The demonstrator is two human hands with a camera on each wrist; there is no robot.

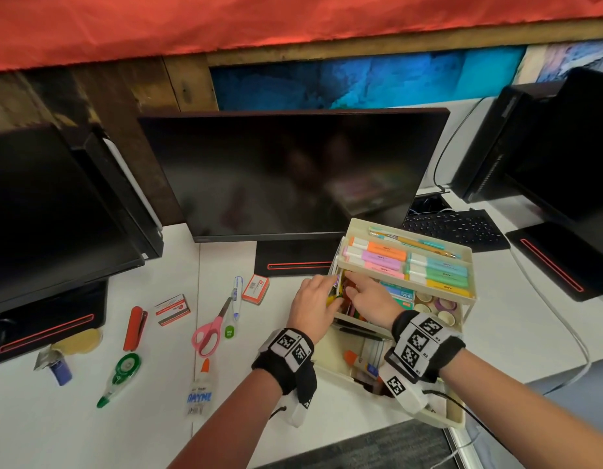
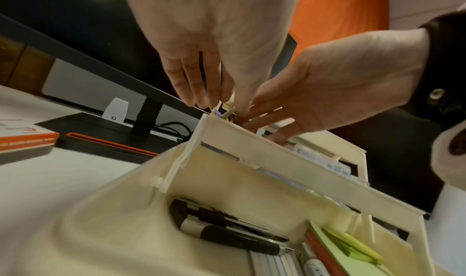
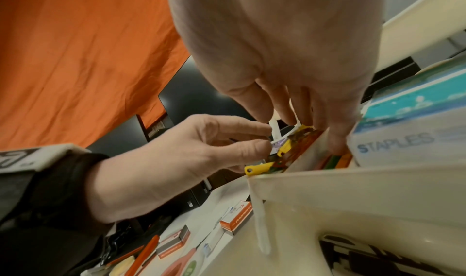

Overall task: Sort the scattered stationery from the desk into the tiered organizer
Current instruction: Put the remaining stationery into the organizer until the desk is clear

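The cream tiered organizer [image 1: 357, 223] stands at the desk's right, in front of the middle monitor. At the left end of its middle tier, my left hand [image 1: 329, 286] pinches a colourful packet with a yellow hanger strip [image 3: 259, 169], which stands partly inside the tier. My right hand [image 1: 352, 286] reaches in beside it with straight fingers [image 3: 335, 140] against the contents. Pink scissors [image 1: 208, 330], a red stapler [image 1: 135, 328], green correction tape [image 1: 122, 374], a glue bottle [image 1: 201, 387], a pen [image 1: 237, 297] and two staple boxes [image 1: 172, 310] [image 1: 255, 289] lie on the desk to the left.
Pastel highlighters [image 1: 408, 265] fill the top tier. Staples boxes [image 3: 403, 140] and tape rolls [image 1: 435, 306] sit in the middle tier. A black utility knife [image 2: 232, 232] and green sticky notes [image 2: 353, 246] lie in the bottom tray. Three monitors [image 1: 286, 174] and a keyboard [image 1: 456, 228] stand behind.
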